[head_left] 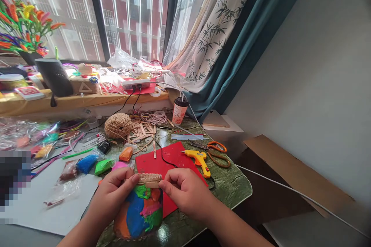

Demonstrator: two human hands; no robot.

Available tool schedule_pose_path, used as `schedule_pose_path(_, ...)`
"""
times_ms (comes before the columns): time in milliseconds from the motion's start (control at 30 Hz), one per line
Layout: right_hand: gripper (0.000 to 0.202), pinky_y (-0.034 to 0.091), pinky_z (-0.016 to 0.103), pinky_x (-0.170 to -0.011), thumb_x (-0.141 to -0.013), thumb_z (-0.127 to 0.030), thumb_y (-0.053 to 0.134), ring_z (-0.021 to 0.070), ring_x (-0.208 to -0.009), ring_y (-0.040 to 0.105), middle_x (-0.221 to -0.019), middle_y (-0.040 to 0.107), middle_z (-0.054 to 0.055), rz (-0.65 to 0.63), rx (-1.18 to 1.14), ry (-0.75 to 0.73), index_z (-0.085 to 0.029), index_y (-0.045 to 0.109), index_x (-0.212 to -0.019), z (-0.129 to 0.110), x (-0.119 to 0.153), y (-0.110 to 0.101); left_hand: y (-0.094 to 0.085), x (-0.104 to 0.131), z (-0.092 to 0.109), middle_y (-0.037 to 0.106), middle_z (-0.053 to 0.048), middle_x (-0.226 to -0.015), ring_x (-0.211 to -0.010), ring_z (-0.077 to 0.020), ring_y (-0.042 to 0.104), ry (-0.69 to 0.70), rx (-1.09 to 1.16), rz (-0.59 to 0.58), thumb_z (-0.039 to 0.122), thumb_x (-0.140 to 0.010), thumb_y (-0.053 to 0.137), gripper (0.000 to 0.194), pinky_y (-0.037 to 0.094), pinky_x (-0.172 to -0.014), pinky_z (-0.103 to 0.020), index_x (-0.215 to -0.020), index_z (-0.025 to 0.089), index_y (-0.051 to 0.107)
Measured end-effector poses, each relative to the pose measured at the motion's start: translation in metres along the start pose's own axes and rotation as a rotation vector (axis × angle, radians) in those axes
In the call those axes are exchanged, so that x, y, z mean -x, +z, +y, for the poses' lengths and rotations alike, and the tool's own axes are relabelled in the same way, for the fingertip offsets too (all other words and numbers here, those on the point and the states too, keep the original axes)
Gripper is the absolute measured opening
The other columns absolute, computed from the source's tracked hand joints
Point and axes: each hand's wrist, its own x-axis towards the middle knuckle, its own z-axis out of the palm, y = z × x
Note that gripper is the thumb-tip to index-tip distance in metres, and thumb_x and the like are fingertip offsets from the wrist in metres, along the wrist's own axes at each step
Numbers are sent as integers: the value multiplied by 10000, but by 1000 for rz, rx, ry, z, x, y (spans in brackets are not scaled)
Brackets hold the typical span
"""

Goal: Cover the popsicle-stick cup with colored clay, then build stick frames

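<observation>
My left hand [120, 187] is closed on the upper edge of a rounded, jar-like piece [135, 214]. Patches of blue, orange, green and pink modelling clay cover its body. A pale, twine-like band [149, 178] runs across its top. Between thumb and fingers, my right hand [185, 190] pinches a short wooden craft stick [152, 185], which lies against or just in front of that band; I cannot tell if they touch. Beyond my right hand, a yellow hot glue gun [199, 160] rests on a red sheet [174, 154].
Orange-handled scissors [218, 154] lie near the table's right edge. Behind are a twine ball [118, 125], loose craft sticks [142, 130] and a paper cup [180, 111]. Bagged clay [87, 163] and a white board [29, 208] are at left. Black cords cross the table.
</observation>
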Motion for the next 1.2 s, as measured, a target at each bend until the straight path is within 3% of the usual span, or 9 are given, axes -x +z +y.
schedule_pose_path(200,478,272,281,-556,-926,-636,632,135,-606,349,-647,429,-46,43,-129,-21,-223,515,-716,0,3,-14,2,-4,10,382,44,-607,-580,-129,339,3,-120,15,836,-796,644,683,304,-526,-243,-582,233,405)
schedule_pose_path(467,279,284,270,-544,-950,-363,648,132,-579,420,-612,527,-31,-42,56,-7,-195,656,-726,-14,0,8,0,1,17,486,13,-612,-602,-159,460,119,-271,-8,724,-916,547,595,392,-563,-255,-600,220,521)
schedule_pose_path(867,332,284,289,-555,-956,-377,662,142,-588,433,-607,523,-25,-7,193,-14,-207,595,-680,-15,-3,7,-1,2,14,448,26,-606,-594,-155,415,162,-245,-33,651,-933,570,548,351,-556,-264,-598,228,474)
schedule_pose_path(1033,446,323,282,-596,-923,-584,657,150,-643,417,-656,481,-28,-1,-40,2,-216,545,-696,-7,-5,0,-2,2,13,509,26,-681,-628,-158,445,179,-176,-69,588,-923,637,424,367,-569,-257,-717,227,555)
schedule_pose_path(1200,559,317,277,-585,-899,-736,629,149,-650,372,-669,433,-36,34,-166,11,-230,497,-701,-5,-4,4,-6,0,10,537,15,-686,-666,-186,515,209,-108,-51,596,-1005,502,477,416,-626,-278,-697,234,535)
